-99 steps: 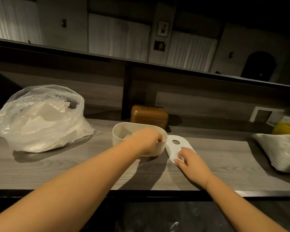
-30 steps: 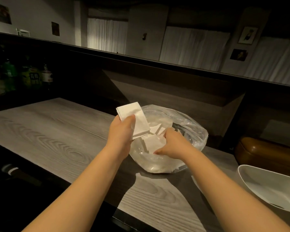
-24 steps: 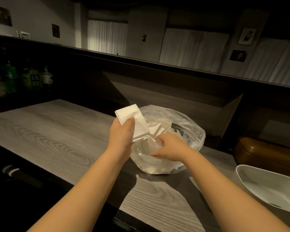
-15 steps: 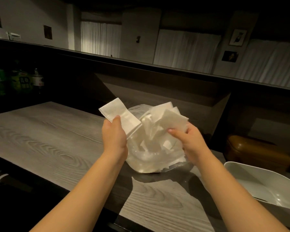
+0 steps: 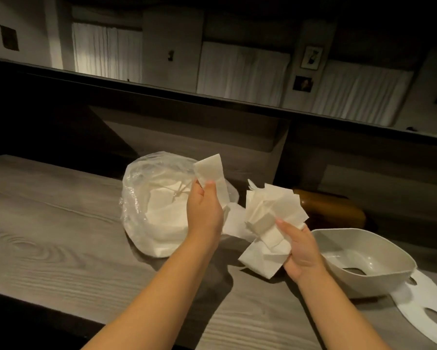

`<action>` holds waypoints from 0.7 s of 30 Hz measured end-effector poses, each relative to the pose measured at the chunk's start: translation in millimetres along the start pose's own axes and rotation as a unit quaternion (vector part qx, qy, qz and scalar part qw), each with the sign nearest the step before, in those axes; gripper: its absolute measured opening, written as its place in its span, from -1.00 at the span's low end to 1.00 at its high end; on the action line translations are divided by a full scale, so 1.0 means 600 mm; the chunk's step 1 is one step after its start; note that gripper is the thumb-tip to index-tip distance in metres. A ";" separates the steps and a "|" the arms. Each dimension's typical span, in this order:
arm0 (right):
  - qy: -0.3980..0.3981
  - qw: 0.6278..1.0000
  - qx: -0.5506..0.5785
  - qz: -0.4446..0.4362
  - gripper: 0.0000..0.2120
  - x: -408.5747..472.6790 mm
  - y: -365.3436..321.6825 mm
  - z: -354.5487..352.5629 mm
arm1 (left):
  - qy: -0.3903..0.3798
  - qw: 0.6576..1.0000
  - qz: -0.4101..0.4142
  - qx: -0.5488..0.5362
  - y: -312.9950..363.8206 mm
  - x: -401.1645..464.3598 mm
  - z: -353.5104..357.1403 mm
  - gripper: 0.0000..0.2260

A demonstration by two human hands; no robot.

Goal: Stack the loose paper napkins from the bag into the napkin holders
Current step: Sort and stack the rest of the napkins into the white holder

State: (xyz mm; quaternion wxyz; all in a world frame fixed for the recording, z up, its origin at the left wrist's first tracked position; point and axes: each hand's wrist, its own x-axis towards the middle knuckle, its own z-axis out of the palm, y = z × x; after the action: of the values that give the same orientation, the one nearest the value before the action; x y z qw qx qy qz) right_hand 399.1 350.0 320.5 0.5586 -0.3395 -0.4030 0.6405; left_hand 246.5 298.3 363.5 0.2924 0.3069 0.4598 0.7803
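A crumpled clear plastic bag half full of loose white paper napkins lies on the grey wood-grain counter, at about ten o'clock from the middle of the view; the left hand is raised in front of the bag's right side, thumb and fingers pinching a small flat stack of white folded napkins that stands up and leans toward twelve o'clock; the right hand, at four o'clock from the left one and clear of it, grips a thick, untidy fan of white napkins, the sheets splaying out at odd angles above the thumb and drooping below the palm; one loose white napkin lies on the counter between the two hands, just beside the bag; at three o'clock from the right hand sits a cream oval plastic napkin holder, open at the top, nearly touching the wrist; its flat white lid with oval holes lies on the counter at five o'clock from it; a brown rounded box stands behind the holder, at one o'clock.
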 end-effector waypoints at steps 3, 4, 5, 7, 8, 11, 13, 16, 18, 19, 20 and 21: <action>-0.020 0.999 0.027 -0.014 -0.72 -0.002 -0.023 -0.014 | -0.016 0.999 -0.024 0.017 -0.034 -0.008 0.022 -0.86; -0.037 0.998 0.038 -0.020 -0.72 -0.003 -0.031 -0.017 | -0.024 0.999 -0.025 0.027 -0.047 -0.009 0.022 -0.87; -0.054 0.997 0.051 -0.024 -0.72 -0.005 -0.039 -0.019 | -0.036 0.998 -0.023 0.042 -0.057 -0.009 0.021 -0.88; -0.077 0.994 0.068 -0.025 -0.70 -0.010 -0.053 -0.022 | -0.072 0.995 -0.021 0.072 -0.069 -0.006 0.019 -0.88; -0.080 0.994 0.072 -0.026 -0.68 -0.013 -0.056 -0.024 | -0.095 0.992 -0.032 0.082 -0.071 -0.005 0.017 -0.88; -0.056 0.993 0.092 -0.044 -0.77 -0.017 -0.061 -0.029 | -0.182 0.972 -0.130 0.069 -0.070 -0.013 0.012 -0.88; -0.045 0.992 0.107 -0.048 -0.83 -0.019 -0.063 -0.034 | -0.227 0.955 -0.173 0.077 -0.075 -0.020 0.011 -0.88; -0.056 0.994 0.083 -0.034 -0.84 -0.022 -0.060 -0.033 | -0.237 0.948 -0.201 0.065 -0.086 -0.023 0.012 -0.85; -0.074 0.995 0.061 -0.019 -0.80 -0.027 -0.054 -0.028 | -0.240 0.943 -0.229 0.036 -0.092 -0.022 0.011 -0.82; -0.089 0.994 0.055 -0.014 -0.75 -0.028 -0.051 -0.026 | -0.244 0.938 -0.245 0.019 -0.094 -0.023 0.011 -0.82; -0.102 0.994 0.050 -0.009 -0.70 -0.029 -0.048 -0.024 | -0.251 0.931 -0.265 0.005 -0.097 -0.025 0.010 -0.81; -0.108 0.993 0.039 -0.003 -0.65 -0.029 -0.044 -0.022 | -0.262 0.922 -0.284 -0.010 -0.097 -0.029 0.012 -0.80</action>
State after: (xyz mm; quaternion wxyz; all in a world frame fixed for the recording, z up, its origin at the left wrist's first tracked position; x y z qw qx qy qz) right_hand 425.2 336.1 338.0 0.5264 -0.2453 -0.4364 0.6872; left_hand 273.0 312.9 310.3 0.6146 0.3537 0.4266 0.5613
